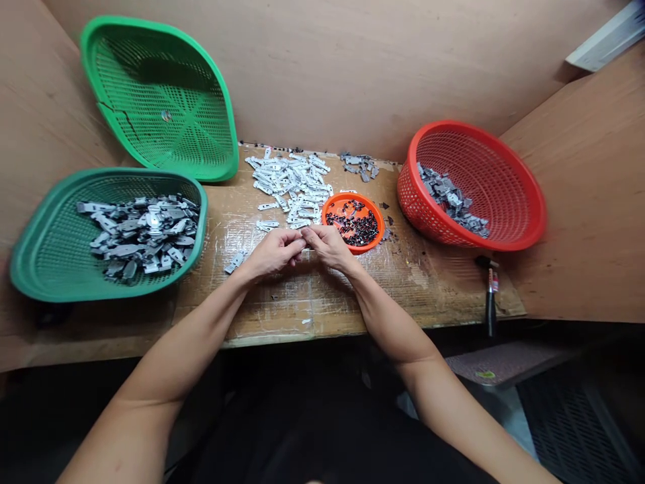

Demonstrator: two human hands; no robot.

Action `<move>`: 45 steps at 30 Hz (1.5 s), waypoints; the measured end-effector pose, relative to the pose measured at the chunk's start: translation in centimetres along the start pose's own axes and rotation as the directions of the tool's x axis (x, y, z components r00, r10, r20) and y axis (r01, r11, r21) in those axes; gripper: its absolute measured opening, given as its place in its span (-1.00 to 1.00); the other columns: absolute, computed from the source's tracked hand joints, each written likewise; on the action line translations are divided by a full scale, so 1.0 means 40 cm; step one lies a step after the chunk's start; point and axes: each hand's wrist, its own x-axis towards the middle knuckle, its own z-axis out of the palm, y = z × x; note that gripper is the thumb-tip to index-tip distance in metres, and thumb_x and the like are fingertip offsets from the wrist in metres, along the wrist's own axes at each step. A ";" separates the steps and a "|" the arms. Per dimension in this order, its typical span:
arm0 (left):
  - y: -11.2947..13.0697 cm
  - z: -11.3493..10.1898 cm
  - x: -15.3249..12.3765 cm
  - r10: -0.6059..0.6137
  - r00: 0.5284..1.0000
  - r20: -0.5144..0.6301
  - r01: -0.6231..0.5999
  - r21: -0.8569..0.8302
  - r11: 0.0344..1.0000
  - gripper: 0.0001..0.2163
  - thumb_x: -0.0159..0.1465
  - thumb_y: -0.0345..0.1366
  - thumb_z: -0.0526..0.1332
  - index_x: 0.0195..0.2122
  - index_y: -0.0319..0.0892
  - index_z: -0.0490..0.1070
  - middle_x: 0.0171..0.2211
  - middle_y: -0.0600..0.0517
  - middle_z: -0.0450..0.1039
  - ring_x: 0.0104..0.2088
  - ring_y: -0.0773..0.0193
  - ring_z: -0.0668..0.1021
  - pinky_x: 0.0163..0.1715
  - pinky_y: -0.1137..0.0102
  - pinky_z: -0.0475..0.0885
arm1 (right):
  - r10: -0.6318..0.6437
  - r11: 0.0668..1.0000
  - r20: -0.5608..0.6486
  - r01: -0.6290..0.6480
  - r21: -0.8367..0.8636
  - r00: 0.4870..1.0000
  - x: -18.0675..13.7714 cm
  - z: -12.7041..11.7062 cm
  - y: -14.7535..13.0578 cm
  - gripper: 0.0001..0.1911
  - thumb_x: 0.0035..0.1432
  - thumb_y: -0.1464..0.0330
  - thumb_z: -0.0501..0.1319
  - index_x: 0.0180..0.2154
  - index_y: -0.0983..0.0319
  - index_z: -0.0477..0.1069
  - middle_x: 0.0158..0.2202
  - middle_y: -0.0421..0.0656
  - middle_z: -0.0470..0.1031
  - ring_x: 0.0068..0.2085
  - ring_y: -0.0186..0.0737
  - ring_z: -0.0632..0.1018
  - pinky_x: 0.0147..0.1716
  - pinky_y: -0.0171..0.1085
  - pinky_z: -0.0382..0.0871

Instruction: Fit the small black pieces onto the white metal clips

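Observation:
My left hand (279, 253) and my right hand (326, 246) meet over the middle of the bench, fingertips pinched together. Whatever they grip between them is hidden by the fingers. Just behind my right hand sits a shallow orange dish (381, 220) holding many small dark parts (360, 227). Beyond my hands lies a spread heap of flat, light metal pieces (292, 178). A few similar metal pieces (235, 261) rest on the bench beside my left wrist.
A dark green basket (25, 269) full of metal pieces stands left, with a bright green basket (229, 134) tilted behind it. At right are a red basket (534, 208) with grey pieces and a hammer (490, 302) at the bench's front edge. Grey parts (360, 165) lie at the back.

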 end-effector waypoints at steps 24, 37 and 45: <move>0.001 -0.001 0.008 0.030 0.983 -0.180 -0.049 -0.101 0.994 -0.87 0.38 -0.27 0.36 -0.19 -0.13 0.41 -0.45 0.07 0.55 -0.54 0.33 0.55 -0.52 0.44 0.44 | 0.095 0.923 -0.012 -0.083 0.376 0.995 0.001 0.017 -0.013 -0.41 0.11 -0.21 0.45 -0.35 0.12 0.34 -0.51 -0.31 0.36 -0.51 -0.34 0.31 -0.49 -0.29 0.19; 0.112 -0.244 -0.130 0.640 0.395 -0.659 0.352 0.752 0.557 -0.68 0.55 -0.09 0.30 0.04 -0.30 0.56 0.16 -0.22 0.47 0.27 -0.14 0.38 -0.09 -0.05 0.18 | 0.127 0.588 -0.094 -0.151 -0.794 0.987 0.020 -0.178 0.073 -0.78 0.34 0.43 0.24 -0.30 0.26 0.66 -0.27 0.03 0.64 -0.25 -0.06 0.54 -0.18 -0.11 0.27; -0.049 0.054 0.034 0.349 0.919 0.181 -0.322 0.857 0.402 -0.77 0.45 -0.46 0.21 0.03 -0.15 0.62 0.03 -0.16 0.63 0.02 0.01 0.55 -0.02 0.17 0.49 | 0.162 0.558 -0.016 -0.106 -0.823 0.987 0.023 -0.172 0.063 -0.76 0.37 0.50 0.14 -0.29 0.28 0.58 -0.27 0.05 0.63 -0.29 -0.08 0.50 -0.22 -0.13 0.24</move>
